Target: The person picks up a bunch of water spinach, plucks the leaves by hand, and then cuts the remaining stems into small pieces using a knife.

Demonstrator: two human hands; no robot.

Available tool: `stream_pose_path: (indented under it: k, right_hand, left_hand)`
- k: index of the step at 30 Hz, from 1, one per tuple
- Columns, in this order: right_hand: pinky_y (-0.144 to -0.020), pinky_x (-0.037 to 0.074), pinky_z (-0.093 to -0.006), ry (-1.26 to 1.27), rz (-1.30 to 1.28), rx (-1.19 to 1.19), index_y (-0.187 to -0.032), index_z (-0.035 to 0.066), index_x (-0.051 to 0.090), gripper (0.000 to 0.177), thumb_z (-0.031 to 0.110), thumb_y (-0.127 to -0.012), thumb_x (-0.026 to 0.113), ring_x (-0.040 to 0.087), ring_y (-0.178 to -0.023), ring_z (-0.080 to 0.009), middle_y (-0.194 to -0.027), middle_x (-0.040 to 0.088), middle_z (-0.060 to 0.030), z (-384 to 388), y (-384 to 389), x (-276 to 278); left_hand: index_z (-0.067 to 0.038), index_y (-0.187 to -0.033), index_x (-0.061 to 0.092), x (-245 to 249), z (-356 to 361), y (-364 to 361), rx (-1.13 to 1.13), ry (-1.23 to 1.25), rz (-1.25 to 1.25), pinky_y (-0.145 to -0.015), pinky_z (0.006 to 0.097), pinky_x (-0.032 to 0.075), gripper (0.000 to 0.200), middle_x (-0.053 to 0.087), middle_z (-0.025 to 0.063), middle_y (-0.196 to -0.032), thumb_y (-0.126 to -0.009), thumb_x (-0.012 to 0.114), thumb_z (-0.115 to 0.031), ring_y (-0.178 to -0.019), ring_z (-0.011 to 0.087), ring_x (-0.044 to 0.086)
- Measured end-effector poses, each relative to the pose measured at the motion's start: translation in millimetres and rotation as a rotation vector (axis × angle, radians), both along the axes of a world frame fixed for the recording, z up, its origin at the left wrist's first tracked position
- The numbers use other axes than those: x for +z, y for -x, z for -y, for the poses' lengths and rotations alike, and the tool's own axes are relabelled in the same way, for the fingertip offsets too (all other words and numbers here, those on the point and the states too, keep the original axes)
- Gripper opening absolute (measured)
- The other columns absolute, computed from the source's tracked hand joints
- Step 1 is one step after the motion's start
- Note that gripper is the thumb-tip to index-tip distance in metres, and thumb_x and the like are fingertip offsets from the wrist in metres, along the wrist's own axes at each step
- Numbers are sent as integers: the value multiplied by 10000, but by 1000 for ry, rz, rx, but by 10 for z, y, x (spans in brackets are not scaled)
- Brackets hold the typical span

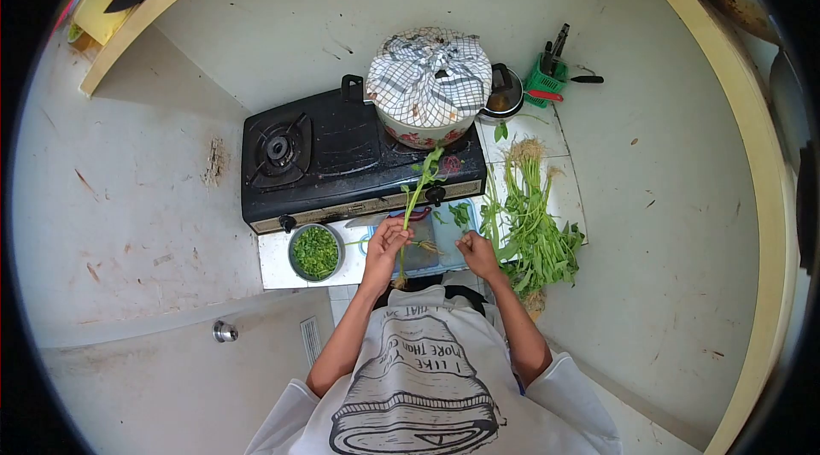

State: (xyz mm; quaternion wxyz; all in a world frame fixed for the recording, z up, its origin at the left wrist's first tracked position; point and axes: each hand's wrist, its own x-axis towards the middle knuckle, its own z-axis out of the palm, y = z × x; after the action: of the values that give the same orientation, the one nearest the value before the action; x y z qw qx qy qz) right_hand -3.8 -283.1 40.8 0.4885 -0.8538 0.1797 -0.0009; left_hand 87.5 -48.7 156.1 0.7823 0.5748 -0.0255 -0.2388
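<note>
My left hand is closed around a long green stem of leafy greens, held upright, with leaves at its top and pale roots at its lower end. My right hand has its fingers pinched together over the right part of a light-blue tray or board. Whatever those fingers hold is too small to make out. Loose green leaves lie on the blue surface just beyond it. A knife with a dark red handle lies behind my left hand, partly hidden.
A bowl of chopped greens stands at the left. A rooted bunch of greens lies at the right. Behind is a black gas stove bearing a cloth-covered pot. A lidded pan and green utensil basket stand back right.
</note>
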Motion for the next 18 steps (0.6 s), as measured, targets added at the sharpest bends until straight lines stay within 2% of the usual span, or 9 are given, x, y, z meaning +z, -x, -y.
stream_pose_path:
  k: [3, 8, 9, 12, 15, 16, 18]
  right_hand:
    - [-658, 530, -413, 40, -26, -9, -884, -28, 623, 222, 161, -933, 729, 688, -668, -328, -735, 689, -178, 99, -70, -103]
    - [-700, 538, -453, 110, 3, -75, -917, -21, 625, 230, 176, -915, 745, 696, -747, -374, -770, 693, -189, 173, -313, -45]
    - [-717, 544, -464, 139, -1, -78, -935, -17, 627, 231, 179, -911, 747, 700, -771, -384, -770, 691, -188, 192, -333, -81]
    - [-720, 539, -461, 305, -219, 2, -982, 4, 623, 229, 175, -900, 751, 697, -798, -369, -857, 700, -186, 218, -305, -103]
    - [-820, 558, -526, 416, -117, -24, -1070, 23, 615, 292, 208, -889, 749, 697, -987, -411, -1021, 679, -229, 98, -238, 24]
    - [-775, 562, -485, 435, -28, -43, -1112, 19, 614, 274, 157, -904, 729, 695, -955, -395, -1103, 656, -219, 41, -246, 65]
    - [-737, 558, -436, 222, 116, -24, -1125, 11, 625, 245, 100, -913, 711, 694, -894, -358, -1064, 658, -188, -39, -296, 267]
  left_hand:
    - [-66, -1222, 572, 6, -14, 16, -4, 104, -83, -740, 233, 438, 189, 657, 46, -1007, -1043, 599, -115, -826, 90, 552]
    - [-77, -1204, 574, 66, -5, 20, 6, 79, -140, -618, 222, 358, 166, 654, 46, -970, -1081, 550, -186, -686, 70, 446]
    - [-74, -1205, 581, 50, -6, 20, 5, 64, -123, -621, 222, 362, 172, 655, 44, -961, -1082, 550, -190, -688, 70, 453]
    - [-60, -1216, 599, 32, -23, 13, -11, 21, -83, -645, 227, 389, 193, 660, 44, -945, -1078, 556, -189, -710, 75, 489]
    - [-43, -1229, 608, 52, -50, 3, -36, -2, -58, -697, 244, 437, 207, 671, 57, -965, -1062, 578, -162, -765, 94, 549]
    - [-38, -1228, 610, 47, -46, 7, -35, 0, -43, -712, 252, 448, 208, 679, 62, -977, -1056, 585, -153, -781, 101, 564]
    - [-25, -1199, 608, 61, -43, 9, -27, 3, -60, -768, 275, 478, 190, 702, 79, -1030, -1030, 610, -111, -830, 125, 604]
